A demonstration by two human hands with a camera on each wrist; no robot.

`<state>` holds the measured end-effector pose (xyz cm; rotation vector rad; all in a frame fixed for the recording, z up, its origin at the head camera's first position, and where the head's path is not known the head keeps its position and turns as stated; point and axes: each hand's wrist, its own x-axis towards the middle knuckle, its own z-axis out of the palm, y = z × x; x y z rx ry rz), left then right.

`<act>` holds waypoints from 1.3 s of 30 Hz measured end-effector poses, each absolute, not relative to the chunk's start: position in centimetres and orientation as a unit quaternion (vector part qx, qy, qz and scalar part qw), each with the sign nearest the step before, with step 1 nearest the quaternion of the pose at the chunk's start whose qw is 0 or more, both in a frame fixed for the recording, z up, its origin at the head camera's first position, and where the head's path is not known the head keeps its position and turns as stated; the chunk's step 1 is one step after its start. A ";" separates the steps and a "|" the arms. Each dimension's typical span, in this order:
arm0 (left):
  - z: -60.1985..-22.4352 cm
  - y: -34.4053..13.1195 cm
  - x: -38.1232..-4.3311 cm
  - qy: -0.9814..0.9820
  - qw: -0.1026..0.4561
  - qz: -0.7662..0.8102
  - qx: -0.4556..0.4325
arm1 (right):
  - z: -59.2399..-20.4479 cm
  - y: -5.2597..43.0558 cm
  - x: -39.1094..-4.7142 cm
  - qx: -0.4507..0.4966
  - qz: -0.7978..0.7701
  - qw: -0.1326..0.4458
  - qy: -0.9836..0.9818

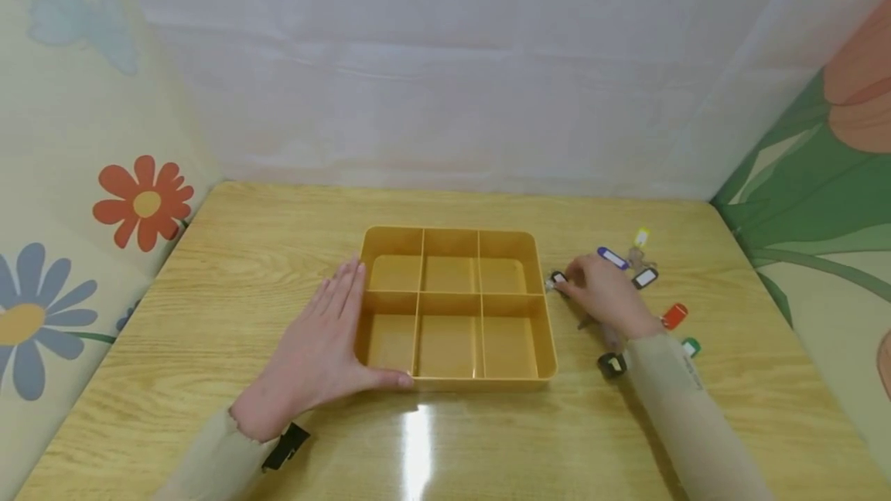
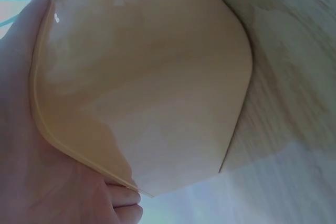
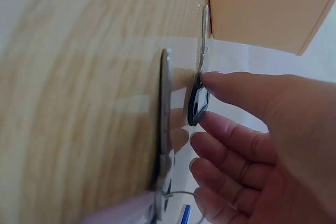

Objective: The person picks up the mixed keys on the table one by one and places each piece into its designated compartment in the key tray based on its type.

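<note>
Head view: the left hand [image 1: 315,354] lies spread against the box [image 1: 487,383] at its right; the right hand [image 1: 607,292] pinches a black key tag [image 1: 560,279]. A shallow fingertip grip could drop it, and the right sleeve [image 1: 696,416] might drag the green tag [image 1: 691,346] beside it.

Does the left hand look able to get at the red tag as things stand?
Probably not directly: the left hand rests against the left side of the tray, and both the tray and the right hand lie between it and the red tag.
</note>
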<state>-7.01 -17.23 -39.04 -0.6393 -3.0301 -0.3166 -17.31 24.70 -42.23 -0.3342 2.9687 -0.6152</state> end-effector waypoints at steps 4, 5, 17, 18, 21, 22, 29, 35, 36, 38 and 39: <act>-38.7 -17.3 -6.9 -0.974 0.020 -0.083 -0.208 | -42.3 24.7 -17.4 -0.108 -0.215 0.047 0.969; -38.6 -17.3 -6.9 -0.975 0.020 -0.077 -0.209 | -42.3 24.7 -17.4 -0.107 -0.219 0.048 0.969; -38.4 -17.4 -6.6 -0.978 0.012 -0.071 -0.194 | -41.9 24.7 -17.2 -0.103 -0.234 0.036 0.966; -38.4 -17.4 -6.6 -0.978 0.012 -0.073 -0.193 | -41.9 24.7 -17.2 -0.104 -0.237 0.035 0.965; -38.4 -17.4 -6.6 -0.978 0.012 -0.076 -0.192 | -41.9 24.8 -17.1 -0.106 -0.248 0.032 0.962; -38.5 -17.4 -6.5 -0.978 0.012 -0.076 -0.192 | -41.8 24.8 -17.1 -0.107 -0.251 0.033 0.961; -38.5 -17.4 -6.5 -0.979 0.011 -0.073 -0.190 | -41.2 24.6 -17.0 -0.098 -0.262 0.036 0.959; -38.5 -17.5 -6.5 -0.979 0.010 -0.070 -0.190 | -40.6 24.7 -16.7 -0.102 -0.274 0.022 0.956; -38.5 -17.5 -6.5 -0.979 0.010 -0.070 -0.190 | -40.6 24.8 -16.6 -0.105 -0.276 0.016 0.955; -38.5 -17.5 -6.5 -0.979 0.010 -0.069 -0.191 | -40.5 24.9 -16.4 -0.113 -0.281 0.003 0.953; -38.5 -17.5 -6.5 -0.979 0.010 -0.069 -0.191 | -40.5 24.9 -16.4 -0.117 -0.282 -0.004 0.952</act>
